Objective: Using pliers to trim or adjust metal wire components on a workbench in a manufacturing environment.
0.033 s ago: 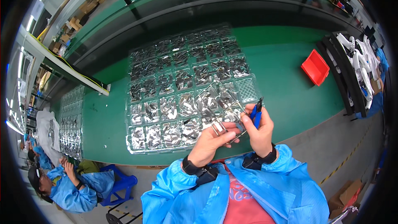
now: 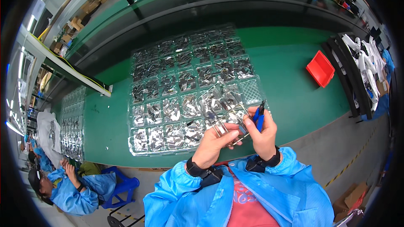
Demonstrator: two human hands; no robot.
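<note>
Just above the clear tray (image 2: 252, 90), the left hand (image 2: 212, 145) pinches a metal strip (image 2: 229, 126); the right hand (image 2: 263, 132) grips blue-handled cutters (image 2: 259, 115), seemingly touching it; red bin (image 2: 320, 68) well apart.

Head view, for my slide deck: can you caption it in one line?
Left hand holds a small metal frame while right hand grips blue-handled cutters above a clear parts tray.

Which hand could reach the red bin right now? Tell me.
Probably neither at once: the red bin sits far right; the right hand holds blue-handled cutters, the left hand a metal strip.
</note>
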